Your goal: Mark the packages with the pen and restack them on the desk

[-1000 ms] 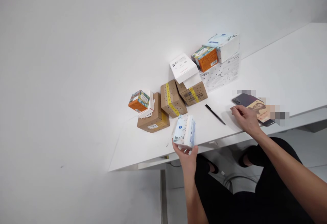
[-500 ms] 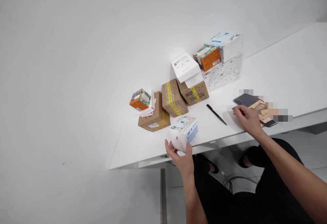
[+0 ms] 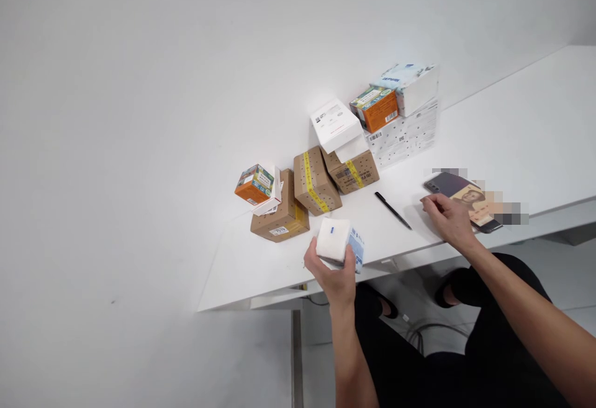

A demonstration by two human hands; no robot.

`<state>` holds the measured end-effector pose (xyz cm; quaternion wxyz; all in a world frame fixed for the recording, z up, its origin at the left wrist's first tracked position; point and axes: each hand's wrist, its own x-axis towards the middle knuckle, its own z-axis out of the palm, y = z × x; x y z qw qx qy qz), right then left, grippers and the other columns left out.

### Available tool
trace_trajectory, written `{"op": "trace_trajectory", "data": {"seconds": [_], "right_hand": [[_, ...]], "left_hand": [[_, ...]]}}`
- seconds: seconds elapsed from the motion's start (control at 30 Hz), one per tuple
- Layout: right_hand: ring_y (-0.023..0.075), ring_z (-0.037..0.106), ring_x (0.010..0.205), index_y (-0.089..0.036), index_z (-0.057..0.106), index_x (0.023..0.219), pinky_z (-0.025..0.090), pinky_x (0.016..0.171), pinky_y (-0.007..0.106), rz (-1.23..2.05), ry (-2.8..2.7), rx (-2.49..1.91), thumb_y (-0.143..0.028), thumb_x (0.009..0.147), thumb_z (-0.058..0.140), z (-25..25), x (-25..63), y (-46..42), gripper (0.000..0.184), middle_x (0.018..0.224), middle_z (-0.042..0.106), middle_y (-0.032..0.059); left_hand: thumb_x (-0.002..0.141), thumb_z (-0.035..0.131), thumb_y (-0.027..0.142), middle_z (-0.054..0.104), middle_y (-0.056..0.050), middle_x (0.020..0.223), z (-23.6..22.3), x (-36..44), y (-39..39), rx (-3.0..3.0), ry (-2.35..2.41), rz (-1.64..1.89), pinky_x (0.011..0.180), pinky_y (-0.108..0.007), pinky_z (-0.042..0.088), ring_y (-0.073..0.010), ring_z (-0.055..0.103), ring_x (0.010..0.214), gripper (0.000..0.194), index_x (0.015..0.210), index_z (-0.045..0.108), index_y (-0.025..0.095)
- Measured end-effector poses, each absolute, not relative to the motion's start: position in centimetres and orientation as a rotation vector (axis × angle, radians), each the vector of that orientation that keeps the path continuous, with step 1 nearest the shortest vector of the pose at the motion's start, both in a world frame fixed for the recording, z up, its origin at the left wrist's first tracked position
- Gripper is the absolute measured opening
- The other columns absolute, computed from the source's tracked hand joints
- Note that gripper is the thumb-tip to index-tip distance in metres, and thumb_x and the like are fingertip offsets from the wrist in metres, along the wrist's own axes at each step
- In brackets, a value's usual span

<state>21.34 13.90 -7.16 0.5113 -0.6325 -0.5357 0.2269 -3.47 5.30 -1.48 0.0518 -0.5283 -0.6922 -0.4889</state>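
My left hand (image 3: 334,277) grips a small white box with a blue side (image 3: 336,241) just above the near edge of the white table (image 3: 512,122). Its plain white face is turned up. My right hand (image 3: 447,217) rests on the table with its fingers curled loosely, next to a dark phone (image 3: 454,185) with a photo card on it. A black pen (image 3: 392,210) lies between my two hands.
Three brown cardboard boxes with yellow tape (image 3: 316,179) stand in a row by the wall. A small orange box (image 3: 254,184) sits on the left one and a white box (image 3: 336,123) on the right one. Farther right, an orange box (image 3: 376,108) and a pale printed box (image 3: 410,84) top a white carton (image 3: 405,135).
My left hand has turned the small box over, from its printed blue side up to its plain white face up. My right hand stayed put by the phone.
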Motion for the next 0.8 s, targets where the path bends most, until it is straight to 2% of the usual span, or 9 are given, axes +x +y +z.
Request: {"op": "trace_trajectory", "data": {"seconds": [0.3, 0.4, 0.47, 0.53, 0.6, 0.7, 0.8], "right_hand": [[0.0172, 0.056, 0.059, -0.021, 0.062, 0.074, 0.039, 0.055, 0.028, 0.574, -1.339, -1.599, -0.042, 0.083, 0.048, -6.9, 21.3, 14.2, 0.026, 0.063, 0.062, 0.002], [0.0196, 0.06, 0.06, -0.021, 0.064, 0.084, 0.038, 0.051, 0.029, 0.662, -1.559, -1.751, -0.052, 0.081, 0.05, -6.0, 20.7, 14.9, 0.034, 0.067, 0.065, 0.004], [0.0234, 0.063, 0.066, -0.019, 0.064, 0.091, 0.037, 0.051, 0.03, 0.638, -1.773, -1.856, -0.055, 0.078, 0.054, -5.3, 19.8, 15.4, 0.04, 0.077, 0.069, 0.0082], [0.0263, 0.065, 0.074, -0.017, 0.063, 0.092, 0.037, 0.054, 0.031, 0.579, -1.943, -1.921, -0.049, 0.078, 0.057, -4.8, 18.8, 15.7, 0.035, 0.088, 0.069, 0.0134], [0.0262, 0.065, 0.077, -0.017, 0.062, 0.088, 0.038, 0.056, 0.03, 0.583, -2.02, -1.94, -0.036, 0.08, 0.056, -4.6, 17.9, 15.9, 0.022, 0.092, 0.068, 0.016], [0.0237, 0.065, 0.071, -0.017, 0.059, 0.077, 0.038, 0.056, 0.029, 0.659, -2.009, -1.91, -0.026, 0.078, 0.056, -4.8, 17.4, 16.1, 0.01, 0.08, 0.068, 0.0136], [0.021, 0.063, 0.065, -0.02, 0.053, 0.065, 0.04, 0.055, 0.029, 0.704, -1.977, -1.846, -0.027, 0.077, 0.056, -5.1, 17.9, 16.1, 0.014, 0.067, 0.066, 0.0083]], "left_hand": [[0.074, 0.068, 0.03, 0.038, -0.013, 0.126, -2.8, -3.2, 4.6, -1.813, -2.082, -1.426, 0.099, -0.049, 0.042, -0.0278, 0.043, 0.122, 0.073, 0.135, 0.027, 0.024], [0.075, 0.065, 0.026, 0.035, -0.016, 0.129, -2.1, -2.1, 4.5, -1.91, -2.135, -1.371, 0.101, -0.051, 0.04, -0.0299, 0.039, 0.127, 0.074, 0.137, 0.024, 0.022], [0.076, 0.066, 0.027, 0.033, -0.018, 0.132, -1.5, -1.1, 4.4, -1.965, -2.174, -1.318, 0.1, -0.052, 0.041, -0.0327, 0.036, 0.13, 0.073, 0.137, 0.027, 0.021], [0.076, 0.066, 0.03, 0.029, -0.019, 0.136, -1.0, -0.1, 4.3, -1.983, -2.188, -1.313, 0.099, -0.051, 0.043, -0.0343, 0.034, 0.132, 0.071, 0.137, 0.029, 0.02], [0.08, 0.064, 0.033, 0.026, -0.019, 0.139, -0.9, 0.7, 4.2, -1.987, -2.158, -1.36, 0.098, -0.049, 0.045, -0.0329, 0.035, 0.132, 0.067, 0.136, 0.032, 0.019], [0.086, 0.057, 0.033, 0.026, -0.019, 0.142, -0.9, 1.2, 4.0, -1.996, -2.082, -1.387, 0.097, -0.046, 0.047, -0.0293, 0.041, 0.128, 0.054, 0.134, 0.038, 0.019], [0.089, 0.053, 0.032, 0.033, -0.018, 0.141, -0.9, 0.9, 4.2, -1.99, -2.018, -1.299, 0.098, -0.045, 0.046, -0.0283, 0.044, 0.126, 0.045, 0.131, 0.045, 0.019]]}}
